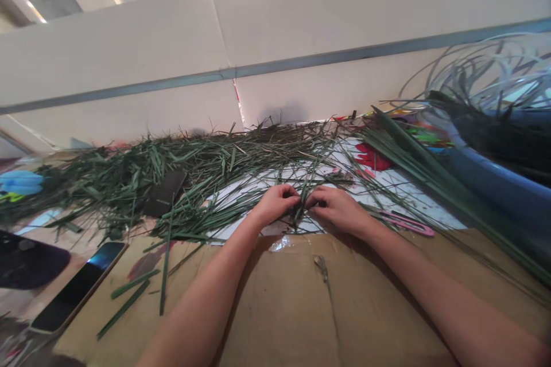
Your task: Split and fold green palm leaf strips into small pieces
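Note:
Near the middle of the view, my left hand (279,203) is closed, its thumb and fingers pinching thin green strips (301,206). Facing it from the right, my right hand (336,206) pinches the same small bunch, with a narrow gap between the two hands. The strips stick up and down between the fingertips, above a white sheet (430,212). A large heap of cut green strips (206,166) lies behind and to the left. Scissors with pink handles (408,223) lie right of my right hand.
Brown cardboard (293,309) lies under my forearms, with loose strips at its left. A phone (80,287) rests at the lower left, beside a dark object (32,261). At right stand a blue tub (486,178) and coiled clear strands (486,69). A pale wall (344,6) rises behind.

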`<act>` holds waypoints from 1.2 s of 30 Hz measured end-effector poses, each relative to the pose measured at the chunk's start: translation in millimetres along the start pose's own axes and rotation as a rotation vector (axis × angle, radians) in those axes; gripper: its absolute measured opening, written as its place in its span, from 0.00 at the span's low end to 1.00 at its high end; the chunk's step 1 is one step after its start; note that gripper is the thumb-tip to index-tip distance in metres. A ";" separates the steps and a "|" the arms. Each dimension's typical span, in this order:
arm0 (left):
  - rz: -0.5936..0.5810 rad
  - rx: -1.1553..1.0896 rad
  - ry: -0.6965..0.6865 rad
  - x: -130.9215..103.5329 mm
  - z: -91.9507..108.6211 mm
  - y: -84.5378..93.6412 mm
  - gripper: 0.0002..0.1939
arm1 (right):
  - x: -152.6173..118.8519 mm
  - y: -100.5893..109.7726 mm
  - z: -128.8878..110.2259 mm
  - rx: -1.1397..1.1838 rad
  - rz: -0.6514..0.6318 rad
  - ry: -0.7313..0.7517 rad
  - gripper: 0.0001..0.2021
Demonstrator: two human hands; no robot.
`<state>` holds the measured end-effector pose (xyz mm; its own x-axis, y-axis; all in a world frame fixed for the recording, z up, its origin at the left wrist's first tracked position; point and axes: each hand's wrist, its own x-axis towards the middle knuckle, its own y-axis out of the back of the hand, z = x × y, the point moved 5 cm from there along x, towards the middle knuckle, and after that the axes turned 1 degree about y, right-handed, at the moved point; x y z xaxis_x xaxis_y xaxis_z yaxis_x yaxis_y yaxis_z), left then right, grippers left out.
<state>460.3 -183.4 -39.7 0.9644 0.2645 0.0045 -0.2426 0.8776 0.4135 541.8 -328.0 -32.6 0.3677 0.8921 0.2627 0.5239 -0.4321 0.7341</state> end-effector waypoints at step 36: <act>0.152 -0.047 -0.043 -1.1 0.5 15.7 0.20 | -1.6 11.2 4.9 -0.017 0.152 0.005 0.19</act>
<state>455.6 -170.1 -32.8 0.9194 0.3795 0.1029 -0.3900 0.8465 0.3626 550.9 -334.9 -27.9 0.4377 0.8175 0.3744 0.4495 -0.5596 0.6963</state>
